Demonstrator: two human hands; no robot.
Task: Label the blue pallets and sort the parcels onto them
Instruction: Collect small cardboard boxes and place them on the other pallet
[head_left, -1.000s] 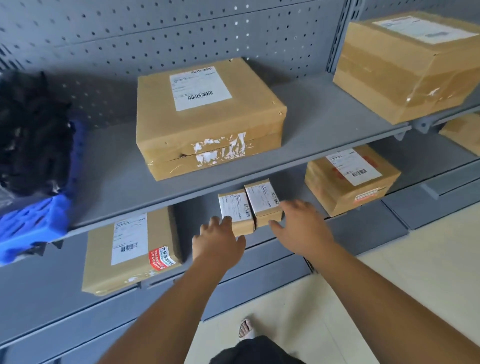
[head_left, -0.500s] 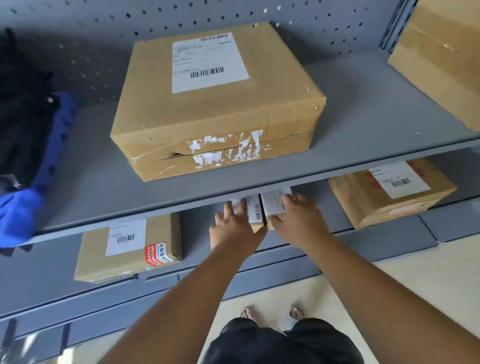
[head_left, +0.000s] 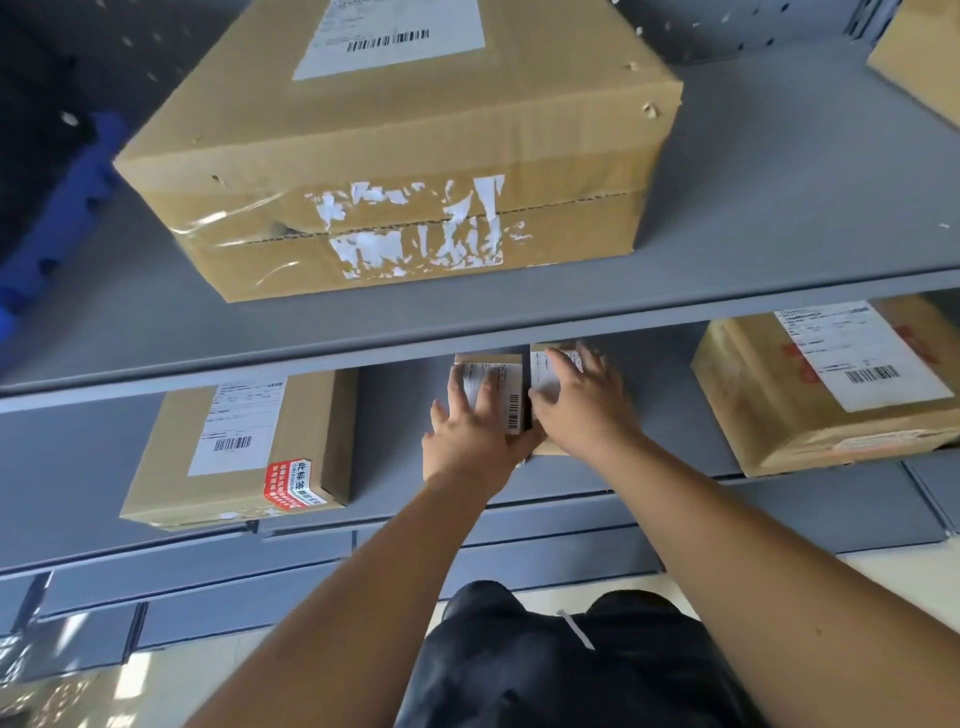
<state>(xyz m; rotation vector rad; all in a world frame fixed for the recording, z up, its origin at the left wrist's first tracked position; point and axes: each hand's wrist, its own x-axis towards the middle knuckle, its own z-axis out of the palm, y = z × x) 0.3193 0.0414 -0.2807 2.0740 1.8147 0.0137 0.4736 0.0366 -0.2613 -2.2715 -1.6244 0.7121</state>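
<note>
Just below the shelf lip (head_left: 311, 358), my left hand (head_left: 470, 441) lies flat on the left parcel (head_left: 509, 384), fingers straight, nothing gripped. My right hand (head_left: 584, 410) covers the right parcel (head_left: 541, 373) likewise, fingers extended. Procedure: I curl fingers over both parcels, draw them out from under the lip, then lift.

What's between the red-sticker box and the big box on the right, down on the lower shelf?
Two small parcels side by side, the left hand on one, the right hand on the other. The head view shows it.
</note>
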